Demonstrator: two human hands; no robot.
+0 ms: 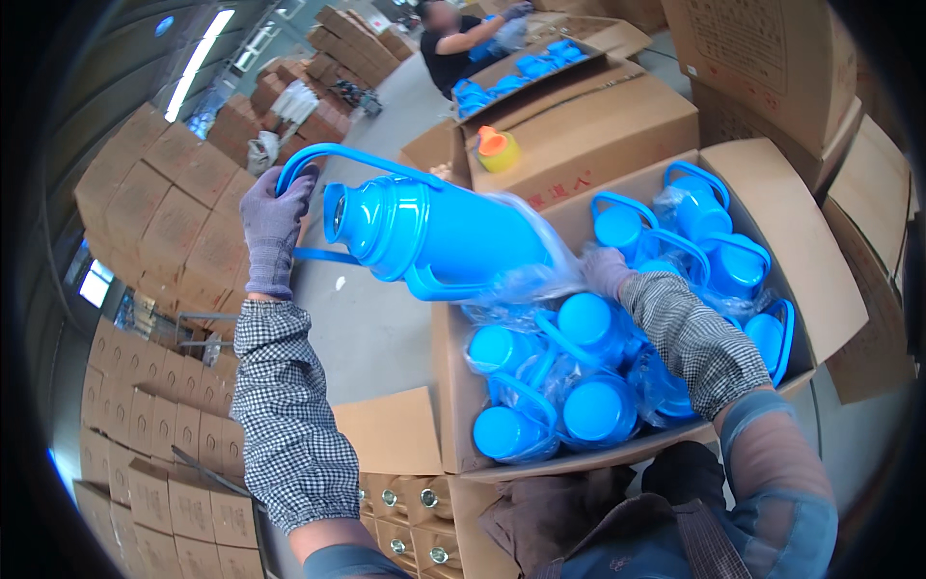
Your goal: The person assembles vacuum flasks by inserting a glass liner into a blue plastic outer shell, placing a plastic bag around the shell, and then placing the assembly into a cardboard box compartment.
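Observation:
My left hand (275, 227), in a grey-purple glove, is closed round the carrying handle of a blue thermos flask casing (473, 232). The casing lies tilted in the air, its open neck toward my left hand. A clear plastic bag (540, 275) covers its base end, and my gloved right hand (606, 272) grips the bag there; its fingertips are partly hidden. Below it stands an open carton (449, 386) holding several more blue flask casings (598, 410), some wrapped in clear plastic.
A closed carton (617, 121) with a yellow and orange cup (498, 151) on top stands beyond. Behind it, a person (453, 43) works by another box of blue parts (535, 68). At lower left, a carton holds silvery flask liners (429, 498). Stacked cartons (183, 212) line the left.

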